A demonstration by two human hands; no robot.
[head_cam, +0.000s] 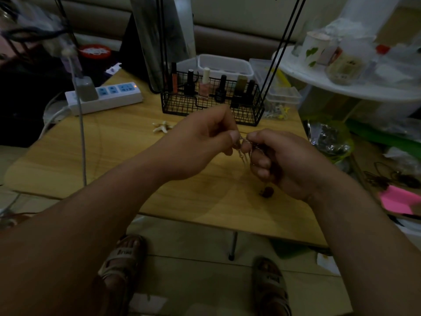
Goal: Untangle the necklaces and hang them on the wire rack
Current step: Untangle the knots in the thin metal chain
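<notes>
One power strip (104, 96): lay at the left of the frame on the counter (114, 151), well apart from the work.
Left hand (200, 144): was raised over the middle of the counter, thumb and forefinger pinching a thin strand at their tips, the other fingers curled under. The fine pinch looked meant to tease one strand free rather than to carry weight.
Wire rack (211, 108): stood at the upper middle, just behind the hands. It was a black basket holding small bottles (206, 85), with tall rods rising out of the top of the frame. No chain showed on it, so hanging seemed not yet begun.
Necklaces (245, 144): sat in the narrow gap between the two hands, gripped from both sides, with short loops drooping below the fingertips. The knot was too fine and blurred to read.
Pendant (266, 192): was dark red and lay below the right hand, lower centre. I could not tell whether it dangled or touched the counter.
Right hand (289, 165): was nearly touching the left, fingers curled round the bunched chain, probably anchoring the tangle while the other hand picked at it.
</notes>
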